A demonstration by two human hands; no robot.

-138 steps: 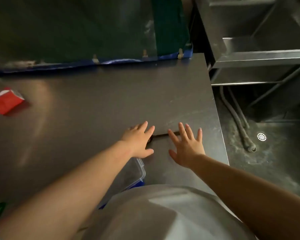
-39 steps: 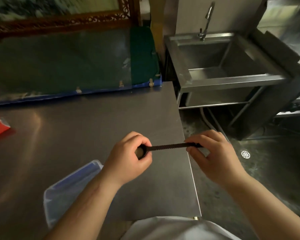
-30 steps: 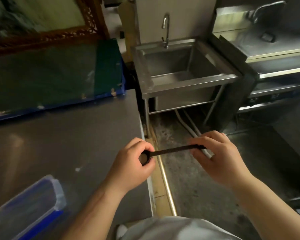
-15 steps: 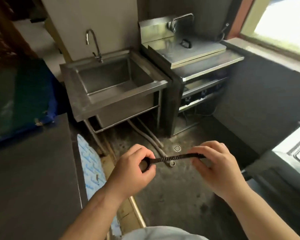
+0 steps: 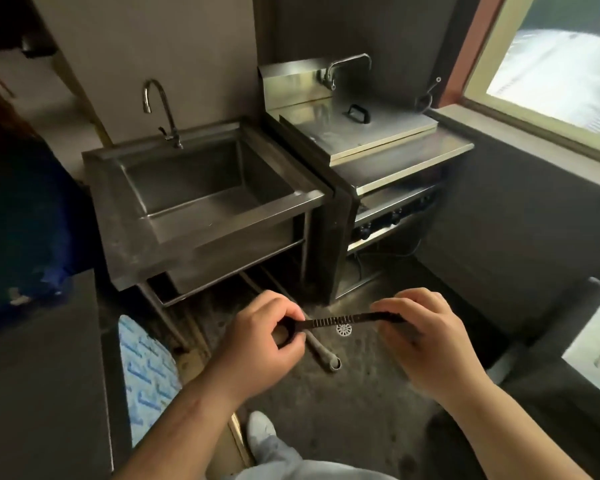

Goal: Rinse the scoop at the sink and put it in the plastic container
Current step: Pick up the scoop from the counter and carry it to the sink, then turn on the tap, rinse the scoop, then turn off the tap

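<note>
A black scoop is held level, lengthwise between both hands: bowl pinched in the left hand, handle end in the right hand. The sink stands ahead, up and to the left, nearer the left hand.

Far wall: plain, pale, dim. Ahead of me, a steel stand with open framing below. To its right, touching, a steel cabinet unit with a flat handled lid, its own tap and dark knobs on its front. Right: window, cream frame with a red-brown edge, the only bright light I see. Beneath it, a dark wall panel. Floor: grey, stained concrete, round drain grate, open pipe end. Near left: dark countertop; beside it, a blue-and-white patterned sheet.
</note>
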